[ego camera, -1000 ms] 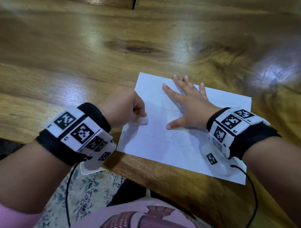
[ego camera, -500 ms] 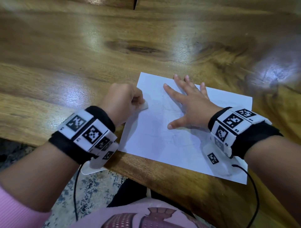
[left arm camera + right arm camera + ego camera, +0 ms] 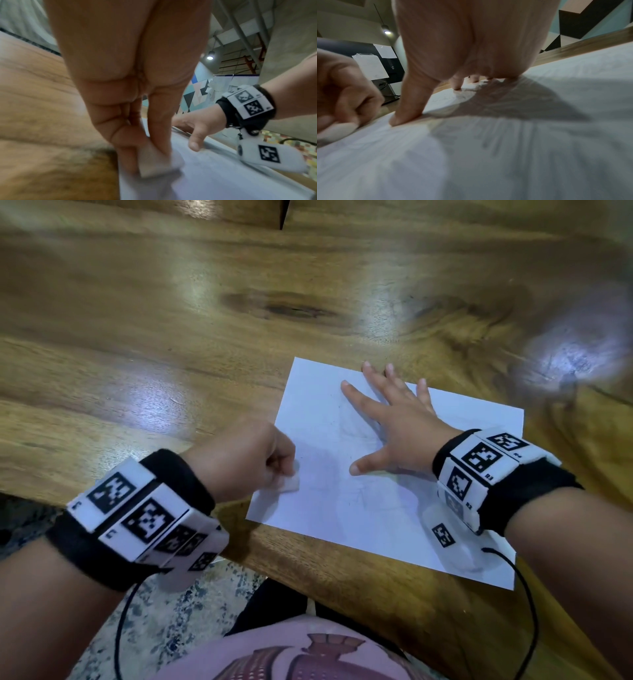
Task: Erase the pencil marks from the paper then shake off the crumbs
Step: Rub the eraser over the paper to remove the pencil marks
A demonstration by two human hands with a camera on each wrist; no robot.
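Head view: your left hand (image 3: 239, 460) is pinching the white eraser (image 3: 289, 483), pressing it onto the paper (image 3: 342, 508) near its left edge. Your right hand (image 3: 397, 426) is lying flat, fingers spread, on the sheet, which is resting on the wooden worktop (image 3: 171, 337) by its near edge.

Blurred eraser (image 3: 155, 164) half hidden by left fingers (image 3: 159, 129).

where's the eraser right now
In the head view the eraser is pinched in the left hand, pressed on the paper near its left edge, left of the flat right hand.
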